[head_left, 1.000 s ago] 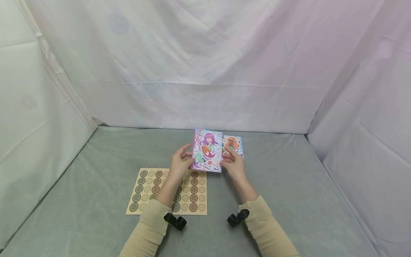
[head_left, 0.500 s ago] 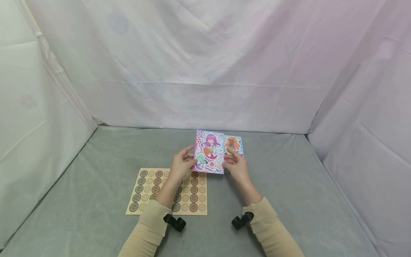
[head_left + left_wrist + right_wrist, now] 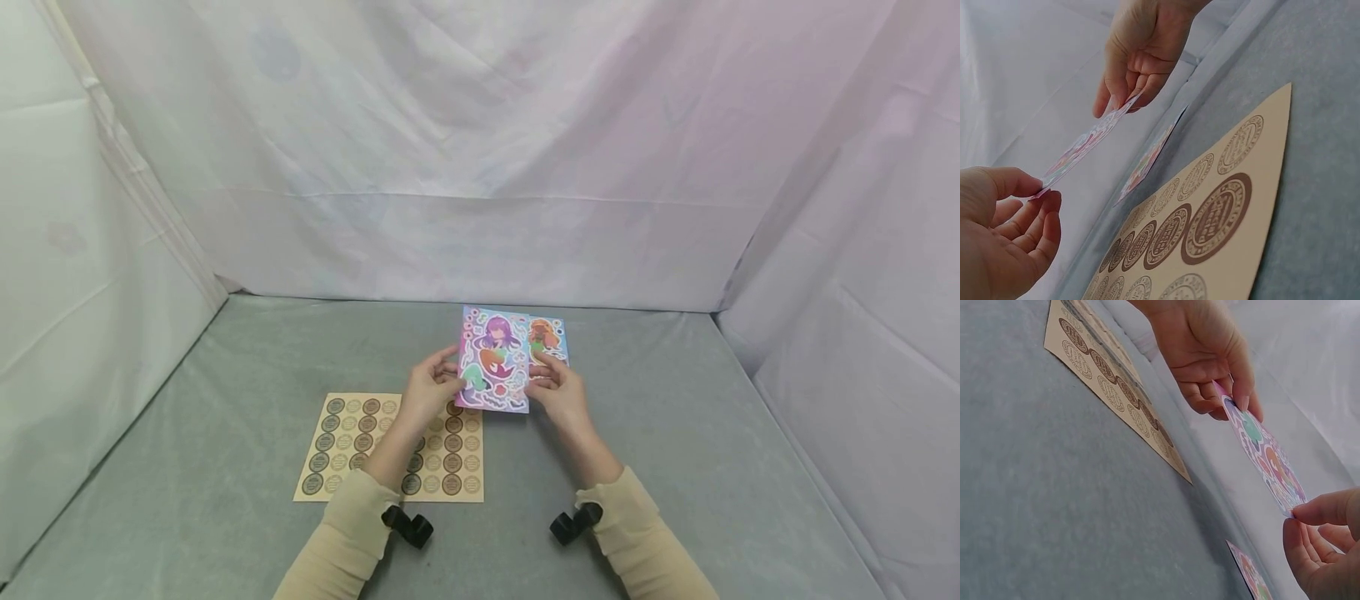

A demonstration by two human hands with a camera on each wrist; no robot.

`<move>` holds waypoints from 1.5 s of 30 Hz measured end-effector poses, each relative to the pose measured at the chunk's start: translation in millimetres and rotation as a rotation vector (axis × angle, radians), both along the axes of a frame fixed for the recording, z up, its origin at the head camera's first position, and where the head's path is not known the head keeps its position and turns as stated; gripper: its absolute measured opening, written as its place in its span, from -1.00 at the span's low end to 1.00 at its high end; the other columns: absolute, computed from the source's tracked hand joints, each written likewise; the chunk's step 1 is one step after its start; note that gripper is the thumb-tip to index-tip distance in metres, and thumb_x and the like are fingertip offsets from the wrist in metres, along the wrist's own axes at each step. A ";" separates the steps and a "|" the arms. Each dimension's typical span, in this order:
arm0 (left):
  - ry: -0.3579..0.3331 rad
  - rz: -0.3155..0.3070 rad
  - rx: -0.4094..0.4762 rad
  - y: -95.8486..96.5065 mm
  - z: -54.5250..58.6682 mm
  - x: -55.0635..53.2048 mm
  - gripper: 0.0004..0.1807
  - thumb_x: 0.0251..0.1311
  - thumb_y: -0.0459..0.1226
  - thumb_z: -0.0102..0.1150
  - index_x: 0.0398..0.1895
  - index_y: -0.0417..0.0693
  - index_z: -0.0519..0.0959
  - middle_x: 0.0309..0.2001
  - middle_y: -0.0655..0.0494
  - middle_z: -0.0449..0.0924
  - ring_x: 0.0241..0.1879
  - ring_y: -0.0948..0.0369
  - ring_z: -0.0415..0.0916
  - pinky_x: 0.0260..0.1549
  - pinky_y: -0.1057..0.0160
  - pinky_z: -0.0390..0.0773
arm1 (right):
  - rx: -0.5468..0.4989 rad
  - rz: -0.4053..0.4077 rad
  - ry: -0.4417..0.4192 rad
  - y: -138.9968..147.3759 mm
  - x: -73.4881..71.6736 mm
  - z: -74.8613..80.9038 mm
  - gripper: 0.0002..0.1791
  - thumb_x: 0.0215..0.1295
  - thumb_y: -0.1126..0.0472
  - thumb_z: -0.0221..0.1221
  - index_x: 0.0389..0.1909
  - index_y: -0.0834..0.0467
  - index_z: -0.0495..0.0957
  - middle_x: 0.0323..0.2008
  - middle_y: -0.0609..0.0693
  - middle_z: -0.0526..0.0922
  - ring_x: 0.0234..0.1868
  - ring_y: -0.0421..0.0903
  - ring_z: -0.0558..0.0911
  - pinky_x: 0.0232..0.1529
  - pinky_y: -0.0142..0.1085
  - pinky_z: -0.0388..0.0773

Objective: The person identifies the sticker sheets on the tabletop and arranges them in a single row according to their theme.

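Head view: leftmost we see a tan sheet (image 3: 348,442) on the table (image 3: 690,433); the left hand (image 3: 426,392) pinches one edge of the purple mermaid sheet (image 3: 493,358) in mid-air; the right hand (image 3: 564,404) pinches the opposite edge, we think to keep it flat.

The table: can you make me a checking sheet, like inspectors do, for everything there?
Surface: grey table.
Job's things: mermaid sheet, held up off the table; second picture sheet, lying on the table, partly hidden; tan sticker sheet, lying flat under the left arm.
Clutter: nothing seen besides those sheets.
Hands: left hand and right hand pinch opposite edges of the mermaid sheet.
Cables: nothing seen.
Surroundings: pale cloth behind and at both sides.
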State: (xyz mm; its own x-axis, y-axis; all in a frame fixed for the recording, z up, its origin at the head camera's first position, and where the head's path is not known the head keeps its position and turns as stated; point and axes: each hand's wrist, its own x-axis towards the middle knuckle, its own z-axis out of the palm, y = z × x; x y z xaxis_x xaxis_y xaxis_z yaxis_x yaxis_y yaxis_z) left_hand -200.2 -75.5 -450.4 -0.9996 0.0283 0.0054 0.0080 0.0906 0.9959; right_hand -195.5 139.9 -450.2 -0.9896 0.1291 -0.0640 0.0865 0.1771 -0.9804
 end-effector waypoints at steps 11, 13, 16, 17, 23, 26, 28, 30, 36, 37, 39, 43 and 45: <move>0.003 -0.040 0.034 4.9 -2.0 6.6 -0.35 0.02 -0.56 0.20 0.28 -0.18 0.39 -0.24 -0.05 0.62 -0.34 0.14 0.58 -0.33 0.21 0.63 | 0.031 -0.019 -0.020 6.3 5.8 0.4 -0.37 0.10 0.54 0.23 0.25 0.20 0.44 -0.13 0.20 0.58 -0.22 -0.03 0.59 -0.26 -0.40 0.59; 0.006 -0.044 0.038 6.2 -2.2 7.4 -0.35 0.03 -0.56 0.20 0.27 -0.18 0.40 -0.25 -0.05 0.62 -0.34 0.15 0.58 -0.34 0.19 0.64 | 0.041 -0.024 -0.032 7.5 6.6 0.4 -0.38 0.11 0.52 0.24 0.25 0.17 0.44 -0.13 0.18 0.57 -0.22 -0.04 0.60 -0.24 -0.38 0.60; 0.016 -0.043 0.038 7.7 -2.0 8.3 -0.37 0.03 -0.57 0.19 0.26 -0.20 0.41 -0.26 -0.07 0.61 -0.34 0.14 0.58 -0.34 0.19 0.64 | 0.049 -0.018 -0.035 9.3 8.0 0.7 -0.38 0.13 0.51 0.24 0.25 0.17 0.44 -0.15 0.17 0.57 -0.23 -0.03 0.61 -0.22 -0.36 0.61; 0.020 -0.043 0.030 8.0 -2.2 8.7 -0.38 0.03 -0.56 0.19 0.25 -0.21 0.42 -0.26 -0.09 0.61 -0.34 0.14 0.58 -0.34 0.18 0.64 | 0.052 -0.017 -0.036 10.0 8.5 0.7 -0.39 0.13 0.50 0.24 0.25 0.17 0.44 -0.16 0.16 0.57 -0.24 -0.04 0.61 -0.23 -0.36 0.61; 0.024 -0.063 0.025 8.2 3.2 15.4 -0.46 0.09 -0.54 0.17 0.22 -0.32 0.41 -0.22 -0.20 0.59 -0.29 0.05 0.57 -0.21 0.00 0.61 | 0.016 0.005 -0.010 15.1 10.5 -1.1 -0.39 0.08 0.57 0.24 0.22 0.25 0.46 -0.23 0.19 0.56 -0.37 -0.15 0.61 -0.33 -0.42 0.59; 0.018 -0.068 0.032 8.9 1.8 15.7 -0.48 0.10 -0.55 0.16 0.21 -0.33 0.42 -0.22 -0.22 0.59 -0.30 0.04 0.56 -0.19 -0.02 0.59 | 0.002 0.011 -0.012 17.5 11.8 -1.6 -0.39 0.07 0.57 0.24 0.21 0.28 0.46 -0.24 0.19 0.56 -0.40 -0.17 0.60 -0.34 -0.42 0.59; 0.017 -0.067 0.029 9.8 1.2 15.8 -0.48 0.09 -0.55 0.17 0.19 -0.31 0.44 -0.24 -0.17 0.60 -0.33 0.07 0.56 -0.23 0.05 0.61 | -0.001 0.014 -0.014 19.3 12.6 -2.1 -0.40 0.07 0.56 0.25 0.21 0.28 0.46 -0.25 0.18 0.57 -0.41 -0.18 0.60 -0.35 -0.40 0.60; 0.015 -0.067 0.030 10.4 -9.1 11.2 -0.48 0.08 -0.54 0.19 0.18 -0.26 0.46 -0.27 -0.09 0.61 -0.36 0.13 0.55 -0.28 0.14 0.62 | -0.003 0.021 -0.013 21.3 13.6 -2.3 -0.39 0.07 0.56 0.25 0.21 0.28 0.45 -0.26 0.17 0.57 -0.42 -0.18 0.59 -0.34 -0.38 0.61; 0.011 -0.072 0.013 12.0 -8.9 13.3 -0.50 0.07 -0.54 0.20 0.15 -0.21 0.50 -0.33 0.01 0.62 -0.39 0.18 0.56 -0.33 0.19 0.62 | -0.020 0.056 0.002 26.8 15.1 -3.5 -0.35 0.06 0.56 0.26 0.25 0.31 0.40 -0.30 0.16 0.58 -0.46 -0.20 0.59 -0.31 -0.28 0.63; 0.007 -0.071 0.012 12.3 -8.4 13.6 -0.50 0.06 -0.53 0.21 0.14 -0.19 0.51 -0.34 0.02 0.62 -0.38 0.18 0.56 -0.32 0.19 0.62 | -0.023 0.059 0.001 27.6 15.5 -3.4 -0.35 0.06 0.56 0.25 0.25 0.31 0.40 -0.31 0.16 0.58 -0.46 -0.19 0.60 -0.31 -0.26 0.64; 0.007 -0.075 0.017 13.0 -8.5 13.8 -0.49 0.05 -0.54 0.21 0.14 -0.18 0.51 -0.34 0.02 0.62 -0.38 0.18 0.56 -0.33 0.16 0.62 | -0.018 0.064 -0.002 28.7 16.5 -3.2 -0.34 0.06 0.55 0.25 0.26 0.30 0.39 -0.32 0.14 0.58 -0.46 -0.18 0.60 -0.31 -0.25 0.64; 0.014 -0.105 0.040 13.8 -8.2 15.0 -0.46 0.04 -0.57 0.19 0.17 -0.23 0.48 -0.34 -0.02 0.61 -0.40 0.17 0.56 -0.41 0.08 0.64 | -0.004 0.066 -0.013 30.8 18.6 -1.8 -0.32 0.07 0.53 0.26 0.28 0.27 0.38 -0.37 0.10 0.57 -0.46 -0.16 0.59 -0.33 -0.24 0.64; 0.013 -0.120 0.041 14.1 -7.6 16.0 -0.44 0.04 -0.57 0.19 0.19 -0.23 0.46 -0.34 -0.03 0.61 -0.41 0.18 0.56 -0.46 0.10 0.64 | -0.002 0.064 -0.023 31.9 19.7 -1.2 -0.31 0.07 0.53 0.27 0.29 0.24 0.38 -0.38 0.09 0.57 -0.46 -0.14 0.59 -0.32 -0.21 0.65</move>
State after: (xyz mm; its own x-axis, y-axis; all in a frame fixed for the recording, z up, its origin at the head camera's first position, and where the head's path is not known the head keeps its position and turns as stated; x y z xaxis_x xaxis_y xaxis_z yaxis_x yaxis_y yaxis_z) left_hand -184.2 -61.3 -458.0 -0.9888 0.1475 0.0216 0.0289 0.0474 0.9985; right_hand -175.8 171.8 -451.4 -0.9941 0.0658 -0.0866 0.0973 0.1813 -0.9786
